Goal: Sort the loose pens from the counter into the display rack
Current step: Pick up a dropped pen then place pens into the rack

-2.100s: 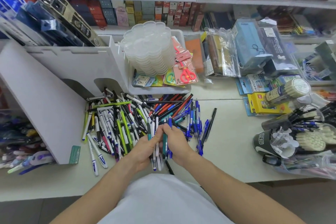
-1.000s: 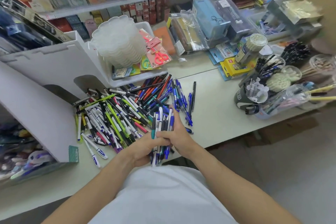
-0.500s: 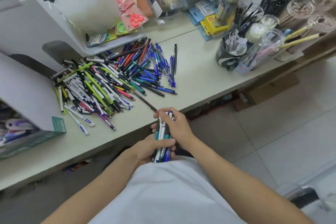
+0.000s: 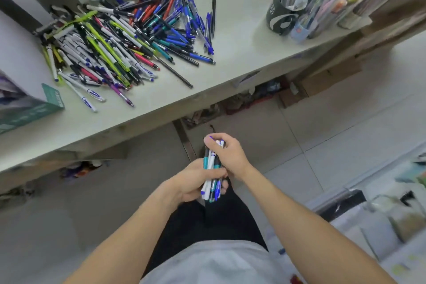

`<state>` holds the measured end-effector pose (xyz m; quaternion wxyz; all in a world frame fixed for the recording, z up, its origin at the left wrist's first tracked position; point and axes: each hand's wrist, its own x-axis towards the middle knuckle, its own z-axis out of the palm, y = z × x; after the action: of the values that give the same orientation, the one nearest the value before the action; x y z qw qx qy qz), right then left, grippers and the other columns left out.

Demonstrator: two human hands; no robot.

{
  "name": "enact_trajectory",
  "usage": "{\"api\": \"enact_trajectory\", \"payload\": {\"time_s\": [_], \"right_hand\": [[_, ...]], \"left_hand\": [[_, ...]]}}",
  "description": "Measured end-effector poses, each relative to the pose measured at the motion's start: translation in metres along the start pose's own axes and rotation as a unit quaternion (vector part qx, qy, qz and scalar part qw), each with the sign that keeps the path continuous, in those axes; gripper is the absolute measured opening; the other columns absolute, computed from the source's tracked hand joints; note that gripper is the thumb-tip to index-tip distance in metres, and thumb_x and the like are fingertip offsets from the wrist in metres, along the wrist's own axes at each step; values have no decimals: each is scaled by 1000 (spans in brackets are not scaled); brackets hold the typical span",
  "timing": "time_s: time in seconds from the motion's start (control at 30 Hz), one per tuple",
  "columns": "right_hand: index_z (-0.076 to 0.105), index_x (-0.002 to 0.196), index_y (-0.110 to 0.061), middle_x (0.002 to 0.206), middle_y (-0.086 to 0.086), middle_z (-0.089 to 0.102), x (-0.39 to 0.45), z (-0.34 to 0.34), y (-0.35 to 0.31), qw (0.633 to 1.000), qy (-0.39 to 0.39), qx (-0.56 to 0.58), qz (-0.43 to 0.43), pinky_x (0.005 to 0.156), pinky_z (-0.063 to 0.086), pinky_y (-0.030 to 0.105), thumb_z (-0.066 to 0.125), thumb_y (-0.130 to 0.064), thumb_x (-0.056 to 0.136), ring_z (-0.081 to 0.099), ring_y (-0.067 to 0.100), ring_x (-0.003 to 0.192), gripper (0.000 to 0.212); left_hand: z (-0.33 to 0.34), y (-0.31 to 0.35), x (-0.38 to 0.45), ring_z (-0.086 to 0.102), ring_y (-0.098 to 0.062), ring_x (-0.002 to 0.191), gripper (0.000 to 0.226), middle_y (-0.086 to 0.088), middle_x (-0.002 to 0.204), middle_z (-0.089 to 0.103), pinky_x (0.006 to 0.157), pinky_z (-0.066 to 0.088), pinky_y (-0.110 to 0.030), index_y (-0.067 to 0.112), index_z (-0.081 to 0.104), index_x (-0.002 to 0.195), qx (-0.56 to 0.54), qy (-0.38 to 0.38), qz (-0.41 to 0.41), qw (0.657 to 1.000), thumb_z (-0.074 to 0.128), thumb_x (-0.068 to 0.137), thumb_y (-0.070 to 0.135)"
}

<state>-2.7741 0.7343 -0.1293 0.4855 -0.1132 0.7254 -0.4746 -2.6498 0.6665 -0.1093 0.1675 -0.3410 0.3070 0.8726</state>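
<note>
Fingers (image 4: pixel 211 174) of the left hand (image 4: pixel 192 182) curl tight round the low end of a bunch of pens (image 4: pixel 212 173). The right hand (image 4: pixel 227 153) grips its top end. The bunch stands nearly upright, off the surface (image 4: pixel 242 57), out past its front edge. The big pen pile (image 4: pixel 124 39) lies far back on the surface. No display rack can be picked out, so which hand is nearer to it cannot be told.

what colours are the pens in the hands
Bundle of pens: white, teal, blue and black, in the head view.
</note>
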Motion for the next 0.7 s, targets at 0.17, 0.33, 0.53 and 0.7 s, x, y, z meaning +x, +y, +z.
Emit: {"api": "enact_trajectory", "payload": {"time_s": [0.17,0.33,0.53,0.7], "right_hand": [[68,105,-31,95,4,71,38,-34,33,985,-74,-150,-30,77,55,31,74,-39,88,68,16,82,20],[65,83,-21,80,-2,69,123,-50,113,978,-105,-180,-18,67,53,34,66,-24,94,59,4,65,11],[58,117,-8,89,7,65,258,-86,275,995,-67,-6,71,48,51,25,65,-10,98,62,14,51,20],[67,111,-6,116,10,69,418,-100,429,973,106,-172,107,69,46,13,66,-8,93,68,25,97,18]], "left_hand": [[-26,-25,41,59,-25,68,12,-14,79,55,65,56,-38,6,52,95,25,6,-12,1000,61,95,-3],[-61,-58,142,51,-22,52,22,-12,62,52,55,49,-33,8,51,89,119,85,-38,989,73,91,13],[-158,-110,299,57,-24,52,16,-10,62,59,57,48,-33,12,53,87,190,140,-59,970,67,95,11],[-246,-151,399,56,-22,54,17,-7,62,57,54,51,-29,8,53,87,132,185,-21,974,68,91,2]]}}
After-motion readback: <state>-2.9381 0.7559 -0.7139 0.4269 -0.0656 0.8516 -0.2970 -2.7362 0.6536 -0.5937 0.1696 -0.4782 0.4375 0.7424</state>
